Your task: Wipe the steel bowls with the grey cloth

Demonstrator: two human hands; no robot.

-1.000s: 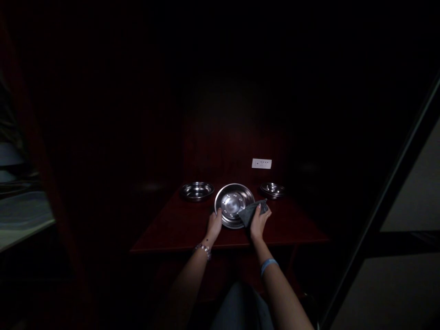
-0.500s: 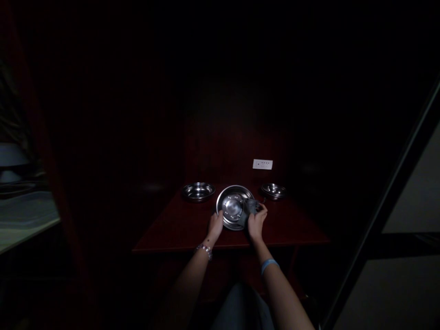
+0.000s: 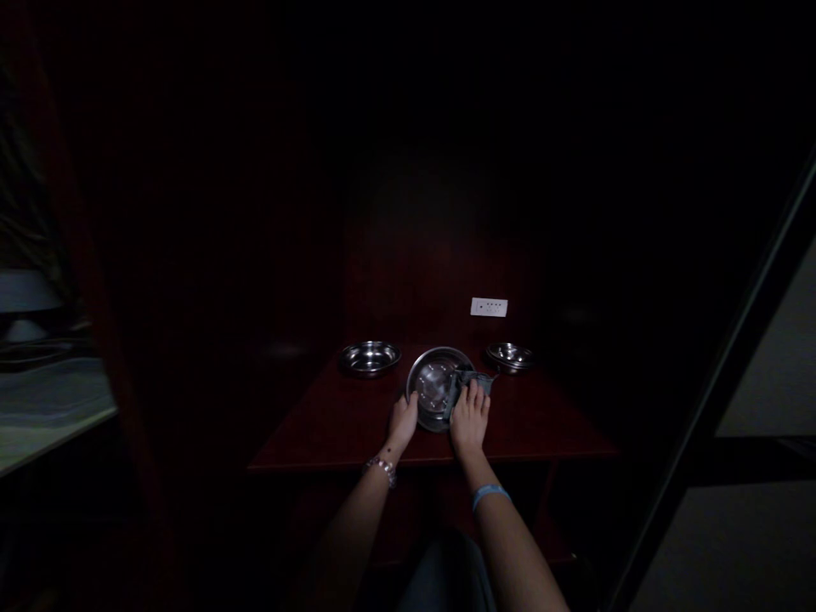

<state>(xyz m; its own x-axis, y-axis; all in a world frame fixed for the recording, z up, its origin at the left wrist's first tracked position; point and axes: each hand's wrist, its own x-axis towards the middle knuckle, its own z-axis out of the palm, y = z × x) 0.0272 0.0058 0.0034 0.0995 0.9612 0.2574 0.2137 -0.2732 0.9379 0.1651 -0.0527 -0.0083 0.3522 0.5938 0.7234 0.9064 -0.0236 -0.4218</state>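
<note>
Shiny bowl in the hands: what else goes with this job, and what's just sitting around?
Part of the job:
metal bowl, gripped at its rim by the left hand
grey cloth, over the bowl, with the right hand on it

Just there:
left metal dish, on the red table
right metal dish, maybe stacked
white socket, on the wall

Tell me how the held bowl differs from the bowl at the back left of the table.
The held bowl is tilted, its inside facing the camera; the back-left bowl sits upright on the table.
The left hand grips the held bowl, and the right hand has a cloth against it; no hand touches the back-left bowl.
Both are round, shiny metal.
</note>
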